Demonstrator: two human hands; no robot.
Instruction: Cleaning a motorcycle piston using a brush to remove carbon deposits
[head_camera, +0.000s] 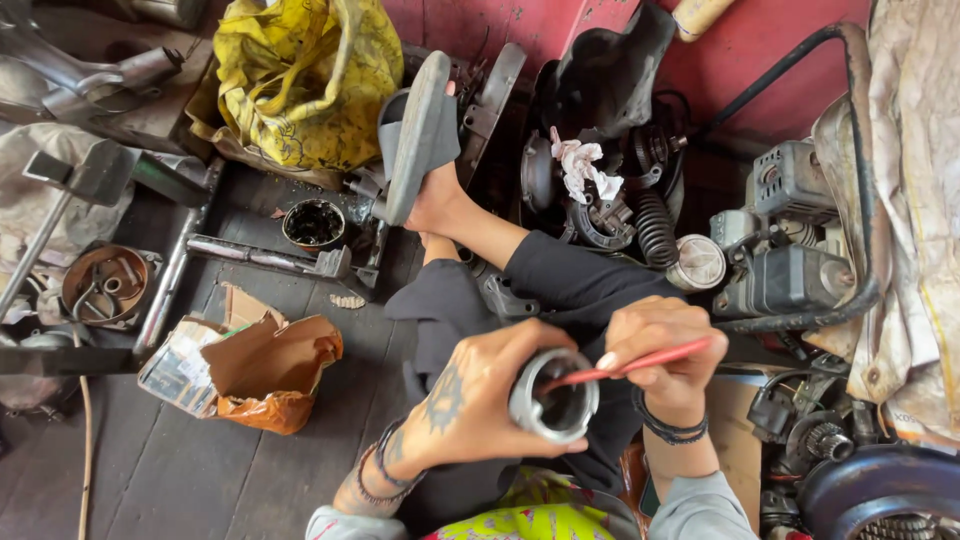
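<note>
Over the person's lap, the left hand (470, 395) grips a metal cylinder sleeve (553, 395); the right hand (665, 350) pinches a red-handled tool (630, 364) inside it. A slip could scratch the bore.

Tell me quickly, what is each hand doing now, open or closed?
Left hand: closed around a metal cylinder.
Right hand: closed, fingers pinching a red stick whose tip points into the cylinder.
</note>
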